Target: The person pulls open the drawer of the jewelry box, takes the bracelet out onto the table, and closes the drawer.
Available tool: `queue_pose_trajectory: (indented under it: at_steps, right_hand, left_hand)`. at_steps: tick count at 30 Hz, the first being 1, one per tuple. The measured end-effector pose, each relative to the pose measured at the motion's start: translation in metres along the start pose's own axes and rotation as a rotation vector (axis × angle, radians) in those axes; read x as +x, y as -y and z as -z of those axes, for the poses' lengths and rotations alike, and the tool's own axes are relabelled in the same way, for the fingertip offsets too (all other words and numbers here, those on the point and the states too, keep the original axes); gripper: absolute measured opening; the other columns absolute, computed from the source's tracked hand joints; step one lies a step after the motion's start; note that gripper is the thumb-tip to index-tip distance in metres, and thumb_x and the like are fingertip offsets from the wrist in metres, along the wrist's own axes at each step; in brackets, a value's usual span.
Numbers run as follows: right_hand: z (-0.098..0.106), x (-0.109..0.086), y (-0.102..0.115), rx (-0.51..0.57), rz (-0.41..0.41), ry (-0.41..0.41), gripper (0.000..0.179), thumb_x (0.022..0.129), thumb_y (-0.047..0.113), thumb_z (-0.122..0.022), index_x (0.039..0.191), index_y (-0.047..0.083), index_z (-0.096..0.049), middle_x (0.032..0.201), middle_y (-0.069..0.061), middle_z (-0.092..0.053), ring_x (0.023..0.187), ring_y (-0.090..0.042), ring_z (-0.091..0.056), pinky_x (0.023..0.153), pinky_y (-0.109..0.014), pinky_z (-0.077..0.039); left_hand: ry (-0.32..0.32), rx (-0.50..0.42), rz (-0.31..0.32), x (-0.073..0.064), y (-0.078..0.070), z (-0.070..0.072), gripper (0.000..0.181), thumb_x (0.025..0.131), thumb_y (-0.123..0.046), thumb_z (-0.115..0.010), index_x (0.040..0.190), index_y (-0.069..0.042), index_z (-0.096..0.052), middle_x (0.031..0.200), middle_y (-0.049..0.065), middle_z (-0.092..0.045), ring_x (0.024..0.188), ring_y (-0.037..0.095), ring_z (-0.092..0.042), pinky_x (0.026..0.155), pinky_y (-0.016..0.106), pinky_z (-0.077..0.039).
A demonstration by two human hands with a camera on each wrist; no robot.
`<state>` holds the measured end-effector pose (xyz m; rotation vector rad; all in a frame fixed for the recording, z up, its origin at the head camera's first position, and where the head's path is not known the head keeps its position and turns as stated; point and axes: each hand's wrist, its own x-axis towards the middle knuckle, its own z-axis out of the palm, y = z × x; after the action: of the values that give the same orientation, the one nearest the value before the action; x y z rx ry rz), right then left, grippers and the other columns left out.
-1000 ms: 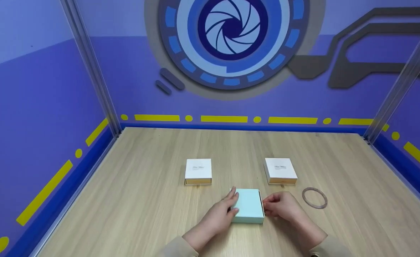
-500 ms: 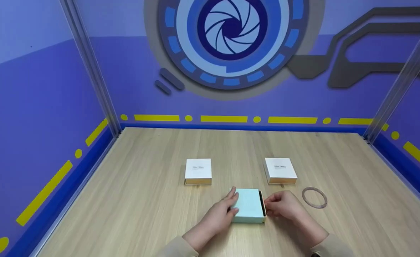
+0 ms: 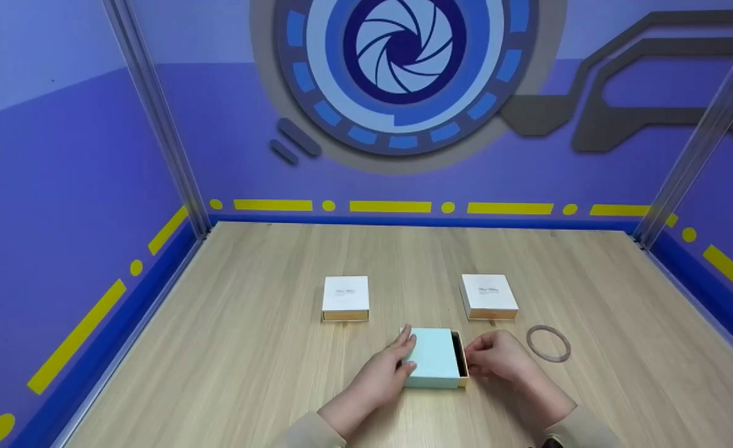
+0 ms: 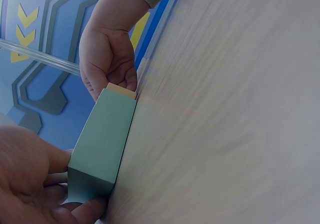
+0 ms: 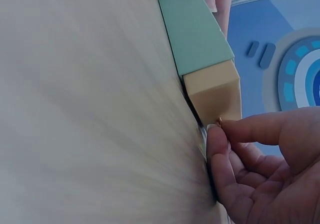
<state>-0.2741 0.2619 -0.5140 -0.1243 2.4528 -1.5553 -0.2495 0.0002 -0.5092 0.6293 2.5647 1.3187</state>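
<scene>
My right fingers (image 5: 220,166) pinch the tab (image 5: 219,120) of the half-hidden drawer (image 5: 215,96); my left fingers (image 4: 89,211) curl round the opposite end of the box (image 3: 433,353), flat on the tabletop (image 3: 267,348). I'd pull straight and level, bracing firmly left, so nothing binds.

We count three boxes: one mint-green square box (image 3: 429,351) at the near side, with one tan drawer (image 5: 217,96), and two farther off, a white square box with a golden-tan front (image 3: 346,295) on the left and a matching white box (image 3: 489,294) on the right. We see one translucent pinkish-grey round bangle (image 3: 568,350), two bare hands, the left hand (image 3: 379,373) and the right hand (image 3: 500,356), two beige sleeves (image 3: 310,431) (image 3: 581,429), one pale wood-grain table (image 3: 261,342) and two silvery posts (image 3: 160,118) (image 3: 701,143).
</scene>
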Motion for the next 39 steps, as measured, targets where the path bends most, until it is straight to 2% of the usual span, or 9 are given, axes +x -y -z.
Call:
queue_pose_trajectory:
  at_steps: [10,28,34,39]
  right_hand:
    - [0.006,-0.001,0.002,-0.031,-0.008,0.005,0.011,0.092,0.002,-0.069,0.092,-0.009,-0.069,0.074,0.000,-0.071,0.066,-0.009,-0.068,0.055,-0.021,-0.055]
    - [0.015,-0.002,0.003,-0.102,-0.016,0.022,0.008,0.090,0.001,-0.064,0.090,-0.006,-0.069,0.070,0.003,-0.064,0.058,-0.007,-0.054,0.052,-0.018,-0.047]
    - [0.020,-0.001,0.001,-0.105,-0.019,0.047,0.008,0.087,-0.001,-0.061,0.086,-0.002,-0.069,0.070,0.003,-0.065,0.058,-0.006,-0.056,0.053,-0.017,-0.047]
    - [0.023,-0.002,0.002,-0.128,-0.026,0.040,0.009,0.087,-0.001,-0.061,0.088,-0.005,-0.069,0.071,0.001,-0.065,0.060,-0.008,-0.058,0.054,-0.019,-0.049]
  left_hand:
    - [-0.001,0.026,-0.014,0.001,0.001,-0.001,0.054,0.106,-0.016,-0.056,0.155,0.001,-0.040,0.171,0.012,-0.025,0.156,0.032,-0.029,0.124,0.051,-0.031]
    - [-0.002,0.016,0.008,0.000,0.000,0.000,0.054,0.106,-0.018,-0.056,0.155,-0.002,-0.041,0.171,0.009,-0.024,0.157,0.031,-0.029,0.125,0.051,-0.029]
    - [0.004,0.010,0.021,0.001,0.001,0.000,0.054,0.106,-0.018,-0.055,0.156,-0.003,-0.040,0.171,0.009,-0.024,0.157,0.030,-0.027,0.126,0.052,-0.028]
    - [0.007,0.015,0.029,0.002,0.001,0.000,0.054,0.106,-0.018,-0.055,0.156,-0.004,-0.040,0.172,0.009,-0.023,0.158,0.030,-0.027,0.126,0.052,-0.028]
